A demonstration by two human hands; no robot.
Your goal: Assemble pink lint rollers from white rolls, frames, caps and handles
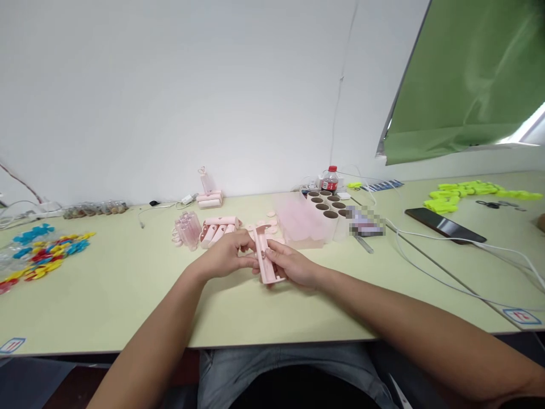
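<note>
My left hand [232,254] and my right hand [294,264] are closed around a pink plastic trough-shaped housing [267,266], held just above the table with its hollow side facing me. My left fingers grip its left side. My right thumb presses inside the hollow, and the other right fingers are partly hidden behind it. Just beyond my left hand lie several similar pink housings [220,230]. Left of them stands a cluster of translucent pink handle-like pieces [187,230]. Small flat pink pieces [272,222] are scattered behind the held housing.
A translucent pink container [296,221] and several brown-lined rolls [330,214] stand behind my right hand, near a cola bottle [329,180]. A pink assembled piece [209,199] stands by the wall. Colourful plastic pieces [46,253] lie left; a phone [445,225] and white cable [447,236] right.
</note>
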